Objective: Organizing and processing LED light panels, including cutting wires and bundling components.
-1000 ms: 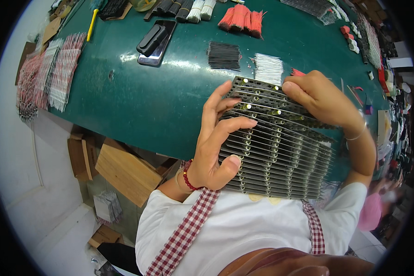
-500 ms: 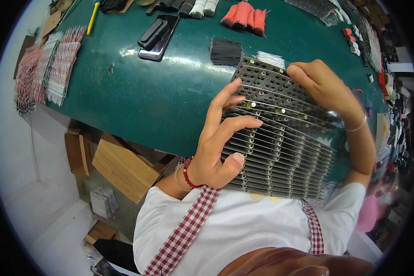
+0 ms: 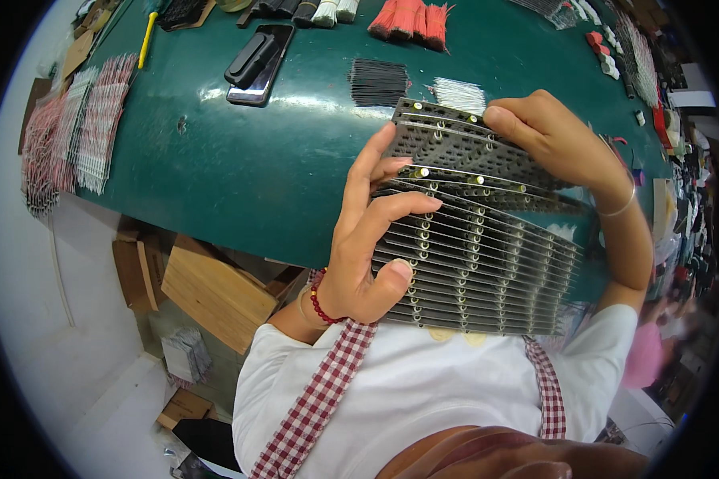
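Note:
A stack of thin dark grey perforated plates (image 3: 483, 275), with rows of small pale ring-like spacers between them, stands fanned out in front of my chest. My left hand (image 3: 367, 247) holds its left edge, thumb and fingers spread along the plate edges and some fingertips reaching between plates. At the far right, my right hand (image 3: 543, 136) grips the farthest plates, thumb on the top edge and the other fingers hidden behind. These far plates lean away from the rest, showing a face full of holes. Just beyond lie short black wires (image 3: 379, 82) and short white wires (image 3: 458, 94).
On the green table (image 3: 240, 176) lies a phone (image 3: 260, 68) with a black case-like object on it. Red wire bundles (image 3: 410, 24) sit at the back. Red-and-white wire bundles (image 3: 104, 120) hang over the left edge. A wooden board (image 3: 216, 291) stands below.
At the far end, the plates by my right hand have come closer together, and a gap shows between them and the nearer plates. My left hand keeps its hold.

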Motion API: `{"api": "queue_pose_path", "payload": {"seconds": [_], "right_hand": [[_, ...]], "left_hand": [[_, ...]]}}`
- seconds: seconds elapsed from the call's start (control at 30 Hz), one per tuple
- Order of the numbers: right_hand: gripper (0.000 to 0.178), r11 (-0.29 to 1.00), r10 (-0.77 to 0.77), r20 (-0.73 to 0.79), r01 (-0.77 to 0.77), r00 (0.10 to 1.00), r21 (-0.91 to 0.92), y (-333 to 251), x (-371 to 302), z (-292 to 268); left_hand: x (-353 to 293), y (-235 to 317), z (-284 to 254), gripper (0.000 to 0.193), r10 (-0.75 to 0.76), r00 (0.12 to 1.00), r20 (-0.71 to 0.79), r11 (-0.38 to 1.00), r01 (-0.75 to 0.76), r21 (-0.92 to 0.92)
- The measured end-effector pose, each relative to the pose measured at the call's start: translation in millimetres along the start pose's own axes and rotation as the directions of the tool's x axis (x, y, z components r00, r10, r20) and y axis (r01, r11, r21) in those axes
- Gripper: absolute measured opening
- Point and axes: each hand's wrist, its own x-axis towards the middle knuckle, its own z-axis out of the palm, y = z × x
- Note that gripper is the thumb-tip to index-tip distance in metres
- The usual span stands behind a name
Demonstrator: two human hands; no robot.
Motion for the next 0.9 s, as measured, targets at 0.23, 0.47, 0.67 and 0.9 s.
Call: {"api": "queue_pose_path", "payload": {"seconds": [0.23,0.47,0.67,0.9], "right_hand": [[0.039,1.000,-0.028,0.043,0.027,0.999,0.004,-3,-6,0],[0.038,1.000,-0.002,-0.018,0.002,1.000,0.000,-2,-6,2],[0.038,0.998,-0.014,-0.072,0.010,0.997,-0.058,5,0,1],[0.041,0.999,-0.019,-0.036,0.017,0.999,-0.043,4,-5,2]], "left_hand": [[1,-4,2,0.048,0.040,0.999,0.005,0.999,-0.040,0.017],[-1,0,2,0.045,0.020,1.000,0.025,0.999,-0.020,0.027],[-1,1,3,0.045,0.013,0.999,0.033,1.000,-0.013,-0.009],[-2,2,3,0.045,0.005,1.000,0.020,1.000,-0.005,-0.004]]}}
